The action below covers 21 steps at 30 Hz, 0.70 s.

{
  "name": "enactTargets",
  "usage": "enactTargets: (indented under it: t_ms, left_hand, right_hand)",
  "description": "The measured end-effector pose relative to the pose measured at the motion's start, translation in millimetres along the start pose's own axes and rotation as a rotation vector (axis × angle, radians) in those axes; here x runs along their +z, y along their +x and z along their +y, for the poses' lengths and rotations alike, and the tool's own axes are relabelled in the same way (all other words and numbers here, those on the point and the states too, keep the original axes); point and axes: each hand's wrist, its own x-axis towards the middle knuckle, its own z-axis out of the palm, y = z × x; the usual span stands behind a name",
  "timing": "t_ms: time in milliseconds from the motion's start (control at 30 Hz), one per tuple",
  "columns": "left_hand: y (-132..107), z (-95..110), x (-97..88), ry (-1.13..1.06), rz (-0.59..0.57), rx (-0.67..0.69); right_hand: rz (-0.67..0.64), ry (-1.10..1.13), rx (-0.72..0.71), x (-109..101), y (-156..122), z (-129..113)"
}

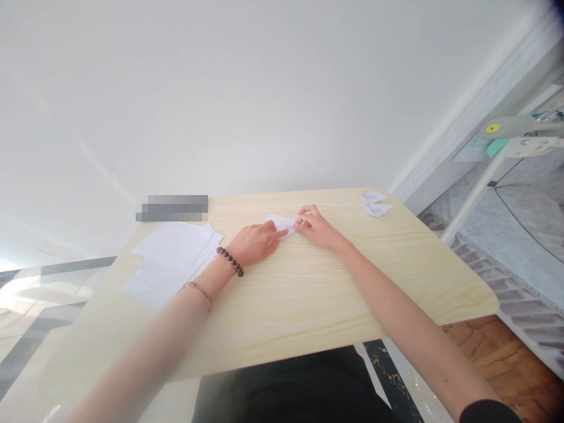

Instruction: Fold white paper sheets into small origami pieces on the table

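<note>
A small piece of folded white paper (275, 219) lies on the pale wooden table, between my two hands. My left hand (253, 244) holds it down from the left, with the index finger stretched along the paper and the other fingers curled under. At its right end, my right hand (318, 228) pinches the paper between thumb and fingertips. Part of the paper is hidden under the fingers. Two folded paper pieces with pointed ends, one (373, 197) behind the other (378, 209), rest near the far right corner.
Loose white sheets (171, 247) lie overlapping on the left of the table (282, 317), beside my left forearm. A blurred-out dark block (176, 208) stands at the far left edge. The white wall (273, 106) rises behind the table. A white metal frame (478, 194) stands to the right.
</note>
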Motion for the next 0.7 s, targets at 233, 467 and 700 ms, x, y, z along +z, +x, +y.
enactTargets:
  t_ms: [233,467,700]
  left_hand:
    - [-0.2,-0.1,1.0,-0.015,0.009,-0.009]
    - [-0.6,-2.2,0.4,-0.049,0.011,-0.004]
    - [-0.1,-2.7,1.4,-0.020,0.010,0.029]
  right_hand:
    - [-0.044,0.124,0.007,-2.4,0.6,-0.3]
    - [-0.057,0.215,0.059,-8.2,0.7,-4.6]
    - [-0.066,0.169,0.044,-11.4,2.3,-0.4]
